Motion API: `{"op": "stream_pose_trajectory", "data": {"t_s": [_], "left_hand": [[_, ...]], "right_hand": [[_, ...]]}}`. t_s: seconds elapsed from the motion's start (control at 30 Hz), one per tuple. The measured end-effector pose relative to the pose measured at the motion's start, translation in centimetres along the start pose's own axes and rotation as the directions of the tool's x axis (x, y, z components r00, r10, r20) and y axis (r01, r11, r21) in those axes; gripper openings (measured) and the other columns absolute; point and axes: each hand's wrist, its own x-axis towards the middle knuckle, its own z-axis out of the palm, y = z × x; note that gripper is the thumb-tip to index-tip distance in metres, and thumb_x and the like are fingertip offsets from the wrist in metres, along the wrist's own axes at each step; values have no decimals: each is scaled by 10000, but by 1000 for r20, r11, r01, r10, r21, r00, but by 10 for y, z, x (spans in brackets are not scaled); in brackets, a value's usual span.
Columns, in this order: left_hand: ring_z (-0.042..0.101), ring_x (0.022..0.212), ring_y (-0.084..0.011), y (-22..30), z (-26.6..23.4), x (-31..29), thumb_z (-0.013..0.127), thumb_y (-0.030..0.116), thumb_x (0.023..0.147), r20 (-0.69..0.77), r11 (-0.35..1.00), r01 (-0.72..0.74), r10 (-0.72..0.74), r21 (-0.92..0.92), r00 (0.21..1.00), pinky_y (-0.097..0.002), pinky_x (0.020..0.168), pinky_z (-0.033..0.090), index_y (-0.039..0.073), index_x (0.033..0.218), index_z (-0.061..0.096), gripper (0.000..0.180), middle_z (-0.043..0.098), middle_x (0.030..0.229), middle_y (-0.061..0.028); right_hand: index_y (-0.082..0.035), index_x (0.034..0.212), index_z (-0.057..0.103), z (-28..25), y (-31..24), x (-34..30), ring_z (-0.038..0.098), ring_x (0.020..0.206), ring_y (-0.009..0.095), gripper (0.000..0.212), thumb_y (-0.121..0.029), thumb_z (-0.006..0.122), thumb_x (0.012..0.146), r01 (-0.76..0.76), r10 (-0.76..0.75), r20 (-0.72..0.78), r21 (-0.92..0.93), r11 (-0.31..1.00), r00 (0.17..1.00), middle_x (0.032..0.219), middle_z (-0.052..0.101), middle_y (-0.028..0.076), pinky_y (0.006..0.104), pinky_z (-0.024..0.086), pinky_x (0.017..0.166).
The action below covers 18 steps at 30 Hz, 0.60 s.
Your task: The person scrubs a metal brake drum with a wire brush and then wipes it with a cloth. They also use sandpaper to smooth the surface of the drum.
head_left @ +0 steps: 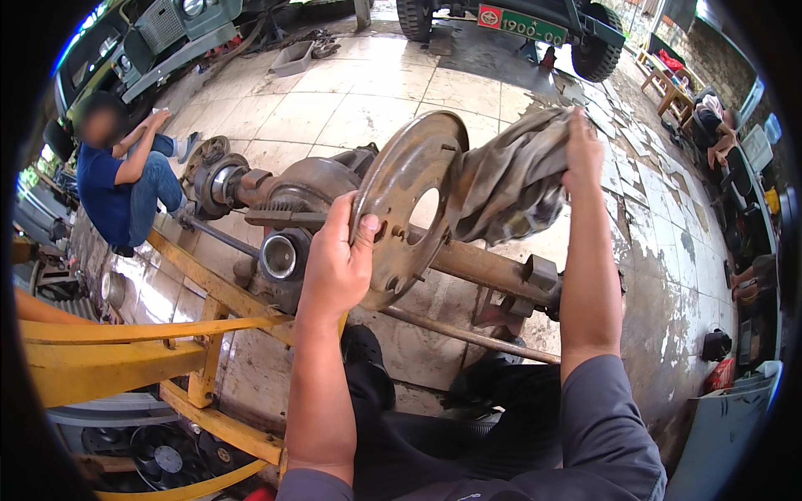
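Observation:
A round, brownish metal backing plate (pixel 397 204) with a large center hole and small studs is held up on edge in front of me. My left hand (pixel 341 255) is closed on its near left rim, thumb across the face. A crumpled grey, stained rag (pixel 511 177) hangs from my right hand (pixel 583 154), partly bunched, and meets the plate's right side. The fingers of that hand are largely hidden by the cloth. Below the plate lies a rusty vehicle axle (pixel 489 269) with a bulging differential housing (pixel 322 179) and a hub (pixel 219 182) at its far left end.
A yellow metal frame (pixel 125 359) stands at the near left. Someone in a blue shirt (pixel 113 175) squats beyond it. A grey tray (pixel 292 58) lies on the tiled floor, with parked vehicles farther back. A thin rod (pixel 468 336) runs along the axle's near side.

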Motion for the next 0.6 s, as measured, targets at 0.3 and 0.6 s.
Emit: {"op": "stream_pose_trajectory", "data": {"t_s": [0.3,0.6], "left_hand": [[677,824,-423,9,5,-1,532,242,1067,-57,996,-54,58,76,997,-410,747,523,2,1262,535,309,689,915,-232],[668,952,-153,5,-2,3,510,225,1088,-21,995,67,-65,79,998,-320,876,518,-2,1318,528,323,690,1051,-96]], "right_hand": [[12,1171,712,-8,-93,-20,658,869,182,507,-456,675,980,369,-375,48,104,924,926,984,723,115,349,553,798],[0,1204,641,73,45,-80,612,1122,408,358,5,558,856,923,-644,720,14,385,258,1147,644,223,454,499,953]]}}
